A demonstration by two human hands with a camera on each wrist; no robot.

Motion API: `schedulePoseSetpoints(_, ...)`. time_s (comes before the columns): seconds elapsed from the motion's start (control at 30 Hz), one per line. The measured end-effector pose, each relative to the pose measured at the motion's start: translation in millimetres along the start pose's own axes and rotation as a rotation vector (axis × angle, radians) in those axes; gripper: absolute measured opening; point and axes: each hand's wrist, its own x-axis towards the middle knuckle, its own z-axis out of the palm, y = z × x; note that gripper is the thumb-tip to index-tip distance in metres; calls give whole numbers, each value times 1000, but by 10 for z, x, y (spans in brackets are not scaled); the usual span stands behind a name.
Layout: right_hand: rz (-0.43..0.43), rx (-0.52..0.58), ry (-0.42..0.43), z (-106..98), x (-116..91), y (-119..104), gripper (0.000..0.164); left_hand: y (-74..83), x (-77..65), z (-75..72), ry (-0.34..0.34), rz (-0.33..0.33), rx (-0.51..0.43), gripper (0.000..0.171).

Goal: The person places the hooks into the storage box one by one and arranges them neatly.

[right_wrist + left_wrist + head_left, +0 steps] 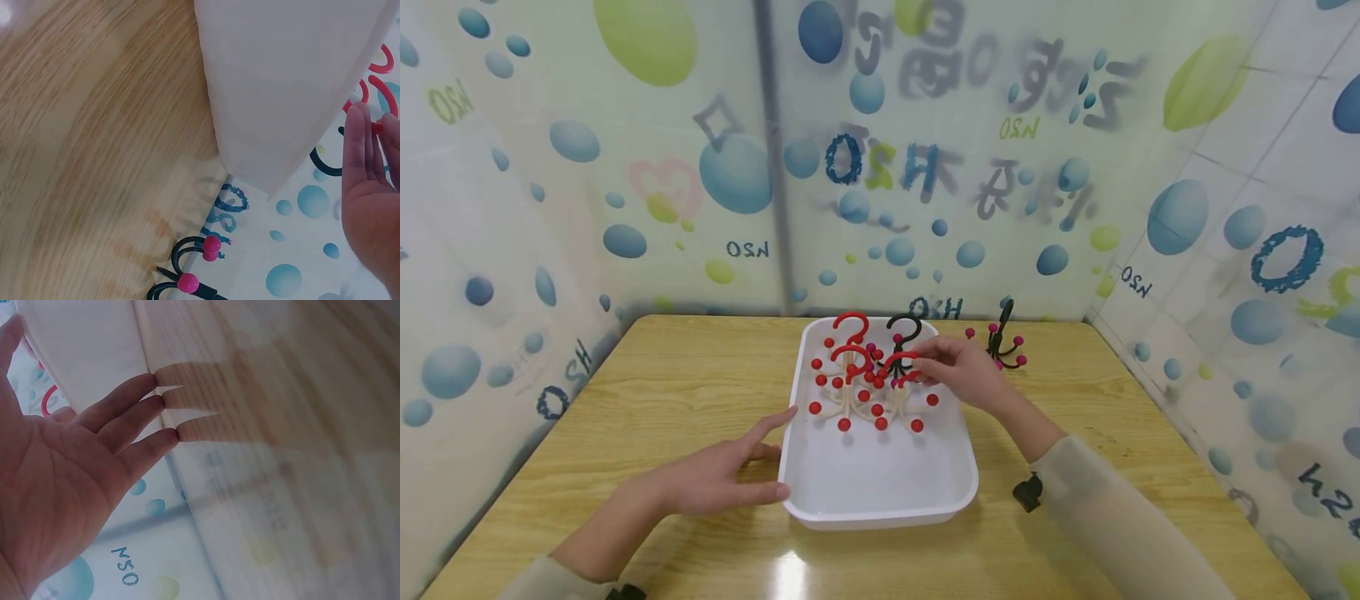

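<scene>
On the table stands a white plastic tray [880, 492] with multi-armed hanging hooks gathered at its far end. My right hand [962, 371] pinches the red curved top of one beige hook [898, 404] with red ball tips; the right wrist view shows the red curve [377, 127] between thumb and fingers. Beside it are two more red-topped hooks, one nearer [847, 400], one farther [851, 320]. A black hook [906, 321] with magenta balls is partly hidden among them. My left hand [722, 475] touches the tray's left rim with thumb and forefinger; its other fingertips [167, 434] meet the wooden table.
Another black hook with magenta balls [996, 342] lies on the table [700, 367] behind the right hand, outside the tray. Walls with printed bubbles [735, 175] enclose the table at the back and both sides.
</scene>
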Motion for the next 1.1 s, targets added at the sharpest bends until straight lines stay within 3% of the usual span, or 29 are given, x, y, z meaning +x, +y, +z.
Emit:
schedulePoseSetpoints(0.7,39,-47,-4,-85,-12,77,31,-9,-3,7,-3,1,-10,92)
schedulePoseSetpoints(1.1,28,-60,80,-399,-68,251,32,-7,2,4,-3,14,-18,92)
